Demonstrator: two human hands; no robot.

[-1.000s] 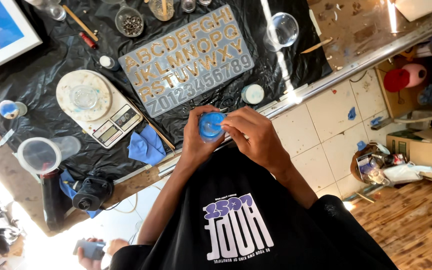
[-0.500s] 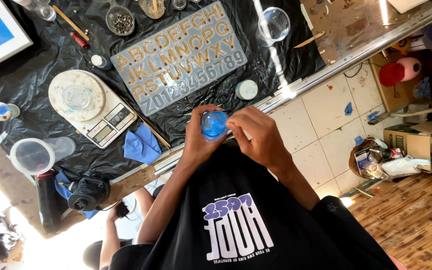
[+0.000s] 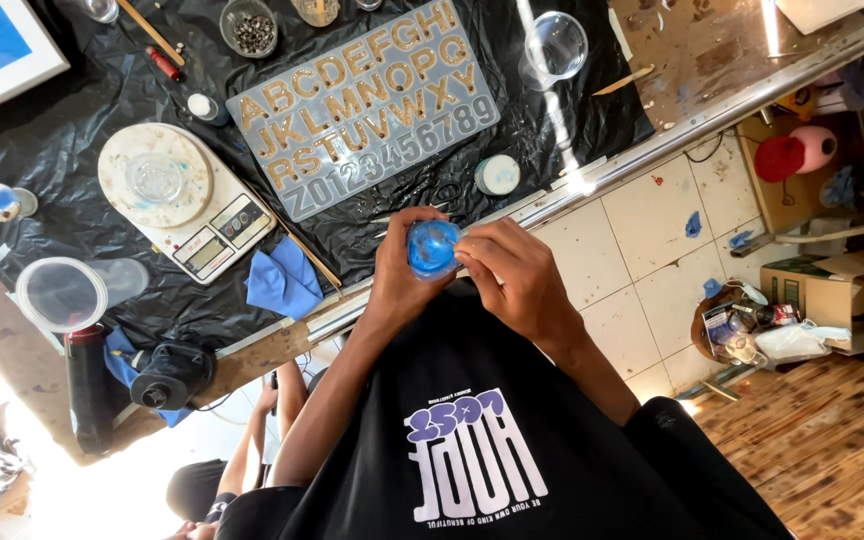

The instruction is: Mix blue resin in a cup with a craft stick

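**Mia:** What are the hands doing?

**Sam:** The left hand (image 3: 392, 272) is curled round a small, shiny blue cup (image 3: 432, 247) and grips it from the side. The right hand (image 3: 514, 278) has its fingertips pressed together, pinching at the cup's edge. I can't tell if there is something tiny between them.

**Mia:** Where is the cup?

**Sam:** Up in the air, close to the black shirt, just past the edge of the table covered in black plastic sheet (image 3: 72, 120).

**Mia:** How do you do that well?

**Sam:** I think you hold the cup level so nothing tips out, and you pick at the edge gently, not hard.

**Mia:** What's in the other pots?

**Sam:** The grey rubber letter tray (image 3: 367, 105) has its shapes filled with goldy-brown stuff. A little round bowl (image 3: 249, 27) holds small dark bits. The clear cup on the white kitchen scale (image 3: 155, 178) looks empty, with blue marks on it. The big clear plastic cup lying by the table edge (image 3: 62, 293) looks empty too, and so does the clear cup at the far side (image 3: 555, 45). The small white pot (image 3: 497, 174) has something pale in it
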